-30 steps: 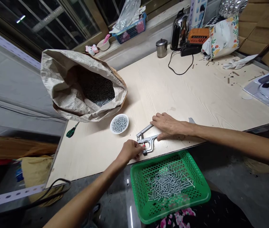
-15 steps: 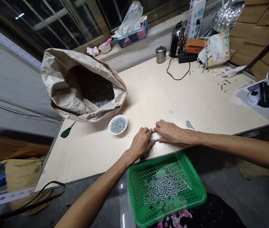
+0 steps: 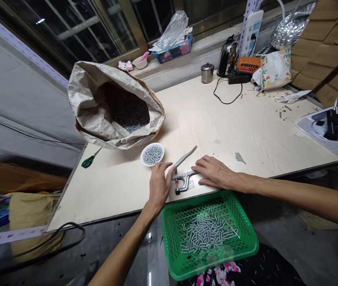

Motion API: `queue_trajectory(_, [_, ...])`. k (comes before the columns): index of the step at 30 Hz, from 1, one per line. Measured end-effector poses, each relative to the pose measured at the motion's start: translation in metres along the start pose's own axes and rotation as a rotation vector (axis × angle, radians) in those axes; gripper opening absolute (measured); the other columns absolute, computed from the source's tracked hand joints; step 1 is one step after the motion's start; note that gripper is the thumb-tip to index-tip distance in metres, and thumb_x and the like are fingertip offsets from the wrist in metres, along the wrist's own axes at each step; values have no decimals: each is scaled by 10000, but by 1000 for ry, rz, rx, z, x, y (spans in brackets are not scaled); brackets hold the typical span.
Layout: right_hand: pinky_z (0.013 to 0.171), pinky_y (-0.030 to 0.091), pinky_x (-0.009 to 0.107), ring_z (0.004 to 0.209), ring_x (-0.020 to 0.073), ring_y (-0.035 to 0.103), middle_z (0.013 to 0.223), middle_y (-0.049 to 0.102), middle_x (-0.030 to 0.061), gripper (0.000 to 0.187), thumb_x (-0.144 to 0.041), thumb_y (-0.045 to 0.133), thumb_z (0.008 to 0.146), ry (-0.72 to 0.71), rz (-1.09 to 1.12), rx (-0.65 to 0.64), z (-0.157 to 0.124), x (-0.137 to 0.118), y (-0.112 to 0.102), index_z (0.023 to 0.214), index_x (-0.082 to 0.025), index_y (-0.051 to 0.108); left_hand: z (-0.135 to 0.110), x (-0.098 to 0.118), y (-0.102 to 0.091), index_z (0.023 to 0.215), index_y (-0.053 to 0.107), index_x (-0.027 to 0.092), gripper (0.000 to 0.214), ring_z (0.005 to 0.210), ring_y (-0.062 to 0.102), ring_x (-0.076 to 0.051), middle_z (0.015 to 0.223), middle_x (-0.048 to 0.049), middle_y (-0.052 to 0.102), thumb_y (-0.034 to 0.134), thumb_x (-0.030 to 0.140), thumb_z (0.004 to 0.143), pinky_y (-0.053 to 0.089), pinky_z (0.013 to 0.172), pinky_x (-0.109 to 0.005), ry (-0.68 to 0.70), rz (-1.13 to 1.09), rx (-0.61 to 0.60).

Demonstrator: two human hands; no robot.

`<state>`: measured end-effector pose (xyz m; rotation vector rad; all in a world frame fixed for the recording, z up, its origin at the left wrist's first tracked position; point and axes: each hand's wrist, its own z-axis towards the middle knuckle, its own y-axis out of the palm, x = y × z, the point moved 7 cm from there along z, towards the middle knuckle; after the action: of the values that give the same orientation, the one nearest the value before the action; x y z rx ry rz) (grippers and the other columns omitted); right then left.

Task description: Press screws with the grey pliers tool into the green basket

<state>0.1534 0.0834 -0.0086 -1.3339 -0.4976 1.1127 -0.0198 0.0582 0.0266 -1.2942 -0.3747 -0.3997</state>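
A pair of snap-fastener pliers (image 3: 183, 176) lies on the table near its front edge, grey handles spread apart, with a red-and-black part at the jaw. My right hand (image 3: 215, 172) has its fingers on the end of the lower handle. Beside the jaw, my left hand (image 3: 159, 184) is open with curved fingers; its thumb is close to the pliers, and any contact is unclear. Just beyond the left fingertips stands a white bowl (image 3: 141, 159) of small metal pieces. Below the table edge sits a green basket (image 3: 169, 254) with many spring-like metal pieces.
A large woven sack (image 3: 82, 99) with dark metal pieces inside leans at the back left. Green-handled scissors (image 3: 88, 161) lie left of the bowl. Toward the back are a lidded metal cup (image 3: 207, 73), a kettle (image 3: 227, 57) and a black cable (image 3: 228, 102). A grey scrap (image 3: 239, 157) lies to the right.
The pliers' handles, pressed together between both hands before, are now spread open. My left hand has let go and moved left toward the bowl. The right hand stays at the handle end.
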Motion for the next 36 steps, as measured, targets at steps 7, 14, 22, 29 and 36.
queue_trajectory(7, [739, 361, 319, 868, 199, 459, 947, 580, 68, 150, -220, 553, 895, 74, 3, 52, 13, -3, 22, 1026, -174, 610, -35, -49, 14, 630, 654, 165, 369, 646, 578, -177, 646, -37, 646, 543, 475, 798, 352, 592, -265, -473, 6, -326])
queue_trajectory(14, [705, 325, 306, 817, 183, 464, 864, 587, 46, 80, -191, 524, 911, 100, -49, 103, 18, -4, 28, 875, -167, 592, -26, -38, 39, 588, 652, 163, 271, 554, 538, -151, 557, -17, 606, 622, 394, 724, 301, 536, -254, -532, 38, -506])
queue_trajectory(22, [723, 362, 307, 809, 176, 494, 875, 606, 42, 119, -184, 481, 930, 133, 70, 141, 18, 11, 21, 883, -179, 590, -17, -17, -4, 834, 700, 110, 222, 852, 627, -228, 931, -136, 665, 480, 136, 837, 403, 637, -278, -163, 542, -512])
queue_trajectory(29, [716, 382, 324, 817, 190, 508, 883, 607, 48, 141, -218, 459, 939, 158, 102, 186, 13, 18, 19, 911, -199, 596, -50, 29, -22, 966, 705, 224, 170, 822, 638, -176, 902, -27, 678, 627, 294, 832, 441, 674, -250, 20, 202, -623])
queue_trajectory(36, [692, 379, 321, 795, 187, 502, 865, 607, 47, 145, -199, 451, 934, 136, 75, 225, 12, 15, 21, 920, -204, 595, 38, -45, -45, 980, 709, 202, 220, 920, 604, -194, 989, -60, 668, 503, 217, 904, 437, 713, -263, -152, 454, -164])
